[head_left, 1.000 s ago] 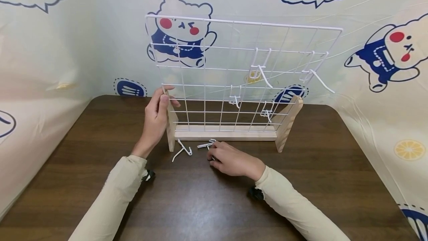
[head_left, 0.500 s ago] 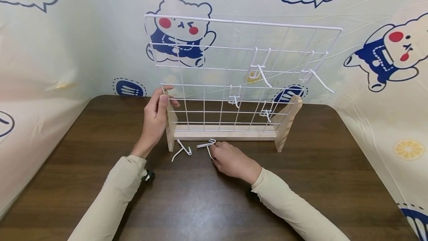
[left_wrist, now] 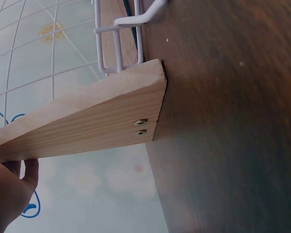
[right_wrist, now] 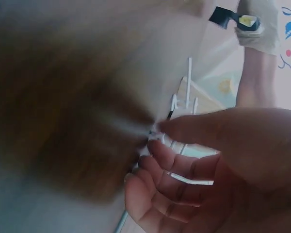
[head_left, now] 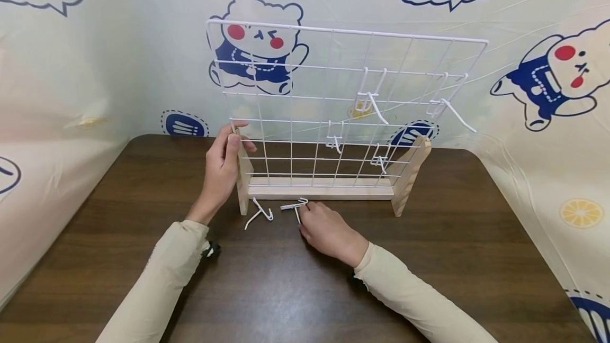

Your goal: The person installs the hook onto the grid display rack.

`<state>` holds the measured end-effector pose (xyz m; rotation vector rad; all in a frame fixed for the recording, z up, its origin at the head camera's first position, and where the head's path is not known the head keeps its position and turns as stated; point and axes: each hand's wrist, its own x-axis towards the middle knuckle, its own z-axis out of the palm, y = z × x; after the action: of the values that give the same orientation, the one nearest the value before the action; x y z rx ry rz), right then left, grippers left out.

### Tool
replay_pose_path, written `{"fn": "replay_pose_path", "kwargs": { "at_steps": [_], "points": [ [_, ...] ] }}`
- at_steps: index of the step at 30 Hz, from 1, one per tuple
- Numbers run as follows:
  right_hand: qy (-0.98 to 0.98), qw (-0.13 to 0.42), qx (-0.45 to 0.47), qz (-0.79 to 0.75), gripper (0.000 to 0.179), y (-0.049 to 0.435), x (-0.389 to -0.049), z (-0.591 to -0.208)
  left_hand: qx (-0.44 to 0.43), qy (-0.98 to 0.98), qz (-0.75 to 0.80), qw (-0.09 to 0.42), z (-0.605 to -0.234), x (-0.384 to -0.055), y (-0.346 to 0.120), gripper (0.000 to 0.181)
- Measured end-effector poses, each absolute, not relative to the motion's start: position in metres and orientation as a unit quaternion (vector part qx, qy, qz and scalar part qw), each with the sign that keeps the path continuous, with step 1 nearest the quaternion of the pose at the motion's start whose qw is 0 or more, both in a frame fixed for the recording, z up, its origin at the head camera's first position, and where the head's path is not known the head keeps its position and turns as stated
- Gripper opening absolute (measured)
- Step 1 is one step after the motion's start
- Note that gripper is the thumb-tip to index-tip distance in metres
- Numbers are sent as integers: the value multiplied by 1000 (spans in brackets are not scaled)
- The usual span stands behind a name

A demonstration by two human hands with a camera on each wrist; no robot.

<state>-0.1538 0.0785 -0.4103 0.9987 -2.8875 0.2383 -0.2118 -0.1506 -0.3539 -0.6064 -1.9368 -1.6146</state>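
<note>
A white wire grid rack (head_left: 329, 71) on a wooden stand (head_left: 319, 192) faces me on the table. My left hand (head_left: 221, 165) holds the stand's left wooden side panel (left_wrist: 106, 111), thumb in front and fingers behind. Just before the base, my right hand (head_left: 329, 229) has its fingers curled at a white wire hook (head_left: 294, 206). In the right wrist view the thumb and index finger meet at it, partly hidden and blurred; a thin white rod (right_wrist: 189, 180) lies across the fingers. A second loose hook (head_left: 259, 213) rests to the left.
Several white hooks hang on the grid's right half, among them an upper hook (head_left: 371, 100) and a far-right hook (head_left: 448, 106). The stand's right panel (head_left: 412, 173) meets the brown table (head_left: 476, 258). A printed cloth (head_left: 143, 57) surrounds the table.
My right hand has shifted slightly right and turned, uncovering more of the hook at its fingers. The left hand and the rack stay put.
</note>
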Motion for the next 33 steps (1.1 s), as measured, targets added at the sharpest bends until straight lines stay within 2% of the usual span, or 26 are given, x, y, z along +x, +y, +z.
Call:
{"fn": "replay_pose_path", "kwargs": {
  "at_steps": [6, 12, 20, 25, 28, 33],
  "points": [
    [-947, 28, 315, 52, 5, 80, -155, -408, -221, -721, -599, 268, -354, -211, -152, 32],
    [-949, -5, 307, 74, 20, 87, -157, -393, -218, -720, -603, 265, -356, -211, -152, 32],
    [-930, 80, 344, 97, 16, 94, -151, -370, -225, -713, -608, 267, -355, -213, -151, 32],
    [-914, 98, 378, 109, 14, 90, -151, -370, -224, -717, -601, 271, -354, -212, -151, 32],
    [-904, 82, 394, 142, 13, 89, -153, -372, -226, -716, -603, 270, -354, -212, -151, 32],
    [-880, 11, 421, 219, 11, 86, -157, -378, -227, -714, -605, 270, -353, -212, -150, 32]
  ]
}}
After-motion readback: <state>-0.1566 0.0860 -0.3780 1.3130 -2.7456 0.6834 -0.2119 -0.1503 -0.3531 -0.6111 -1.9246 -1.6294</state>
